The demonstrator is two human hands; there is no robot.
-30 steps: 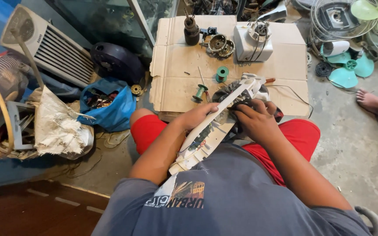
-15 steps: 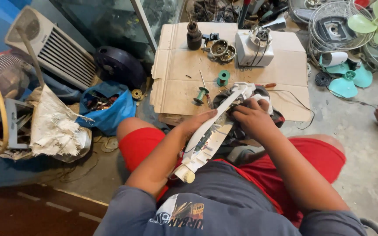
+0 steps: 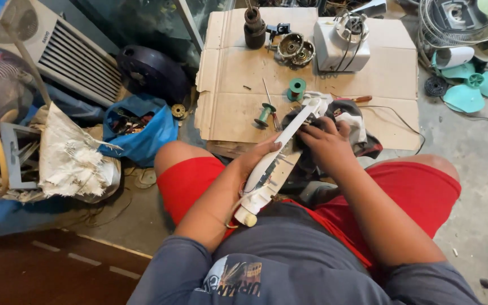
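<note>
The left hand (image 3: 261,155) grips a long white plastic fan housing (image 3: 275,158), its underside exposed; the right hand (image 3: 326,141) presses a dark rag (image 3: 357,127) against it.

White housing (image 3: 280,148), red shorts (image 3: 190,179), green spools (image 3: 296,88), blue bag (image 3: 142,135).

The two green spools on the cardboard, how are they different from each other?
The green spool nearer the white fan motor housing stands on its end, showing its round top and centre hole, while the green spool nearer the left hand lies tilted on its side. The far one looks short and wide; the near one looks longer and thinner. The near one touches a thin metal tool; the far one sits alone. Both are green and rest on the cardboard.
</note>
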